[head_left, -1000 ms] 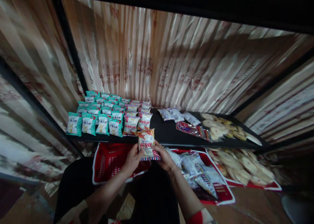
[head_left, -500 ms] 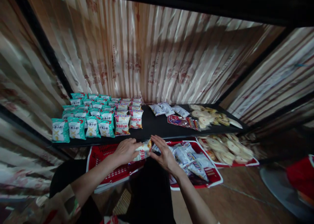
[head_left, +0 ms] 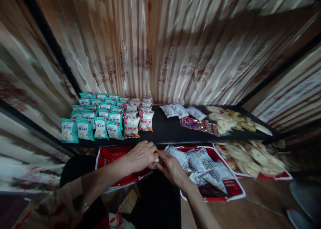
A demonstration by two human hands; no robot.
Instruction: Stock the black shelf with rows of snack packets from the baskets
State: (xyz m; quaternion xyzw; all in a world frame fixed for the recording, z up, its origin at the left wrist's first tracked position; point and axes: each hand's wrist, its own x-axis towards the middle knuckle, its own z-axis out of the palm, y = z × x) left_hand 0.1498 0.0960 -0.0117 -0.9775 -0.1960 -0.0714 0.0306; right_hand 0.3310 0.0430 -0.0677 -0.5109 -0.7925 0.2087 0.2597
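My left hand (head_left: 142, 155) and my right hand (head_left: 170, 165) come together just in front of the shelf's front edge. Between them is a small snack bag (head_left: 154, 164), mostly covered by my fingers, with only a pale bit showing. Both hands are closed on it. Behind them on the black shelf (head_left: 168, 132) stand rows of white-and-orange snack bags (head_left: 131, 127) with striped edges. To their left are rows of teal-and-white snack bags (head_left: 85, 129), standing upright.
Below the shelf are a red basket (head_left: 112, 152), another red basket (head_left: 238, 192) with several silvery bags (head_left: 198, 162), and a third with pale flat packs (head_left: 248, 158). On the shelf's right lie silvery bags (head_left: 179, 110), a red packet (head_left: 195, 124) and pale flat packs (head_left: 223, 122).
My hands have drawn closer together around the snack bag, hiding most of it. The camera view has shifted, so the shelf and baskets appear slightly changed in position.
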